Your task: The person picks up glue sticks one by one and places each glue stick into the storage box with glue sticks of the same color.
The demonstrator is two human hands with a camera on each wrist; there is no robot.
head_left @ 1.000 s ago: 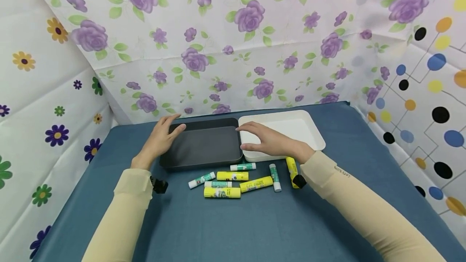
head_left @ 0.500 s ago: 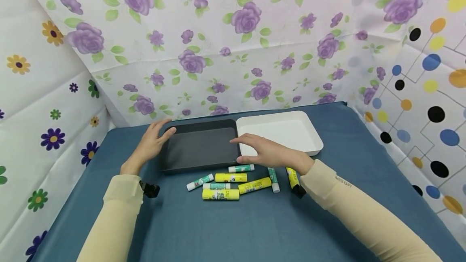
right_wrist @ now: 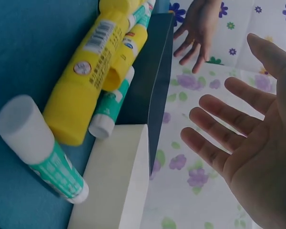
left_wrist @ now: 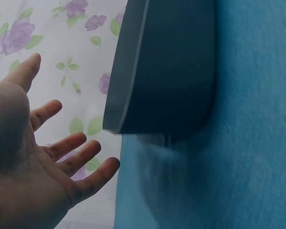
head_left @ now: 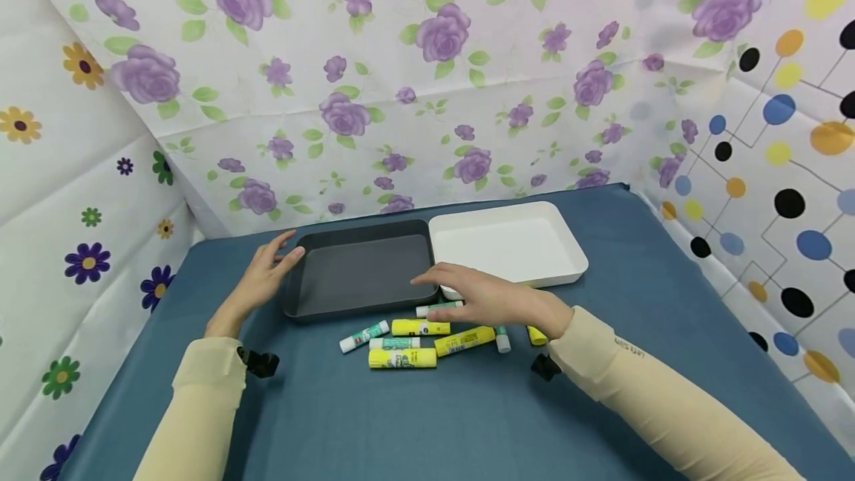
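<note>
My left hand (head_left: 257,282) hovers with spread fingers by the left end of a black tray (head_left: 364,273); the left wrist view shows a gap between the fingers and the tray's corner (left_wrist: 176,71). With fingers extended and nothing held, my right hand (head_left: 490,298) is above the near edge of a white tray (head_left: 508,243) and the glue sticks. Yellow glue sticks (head_left: 402,358) and smaller green-and-white ones (head_left: 364,336) lie loosely in front of the trays. In the head view, the right hand and wrist partly cover a green stick (head_left: 503,341) and a yellow one (head_left: 536,336).
The two trays stand side by side on a blue cloth (head_left: 387,429) at the back of the table. A floral sheet (head_left: 401,95) hangs behind them, with patterned sheets on both sides. A small black device (head_left: 259,362) is strapped to each wrist.
The left hand has drawn leftward and nearer, away from the black tray. The right hand has come down from over the white tray toward the glue sticks. The head view has shifted slightly.
</note>
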